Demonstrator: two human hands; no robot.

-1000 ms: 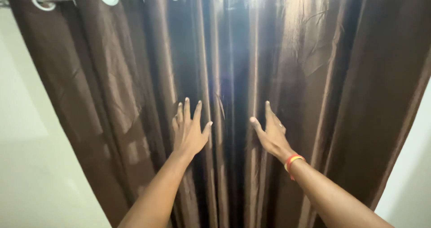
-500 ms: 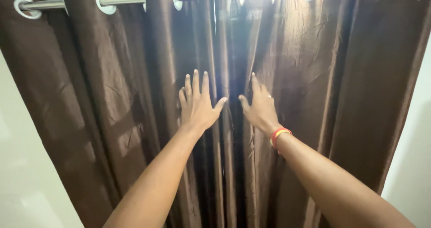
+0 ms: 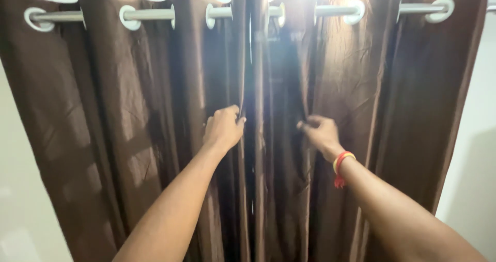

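Two dark brown curtain panels hang side by side from a white rod [image 3: 77, 16] through white eyelet rings. My left hand [image 3: 223, 129] pinches the inner edge of the left curtain panel [image 3: 129, 122] at about mid height. My right hand [image 3: 320, 133] grips a fold of the right curtain panel [image 3: 372, 102] close to the middle gap. A red and orange thread band [image 3: 342, 164] circles my right wrist. Bright light shows through the narrow slit [image 3: 253, 86] between the two panels.
Pale wall [image 3: 20, 210] shows to the left of the curtains and more wall [image 3: 473, 153] to the right. The rod runs across the top of the view, with light glaring above its middle.
My hands were flat and spread on the fabric; they have since moved toward the middle and closed on the panel edges. The view has tilted up, showing more of the rod.
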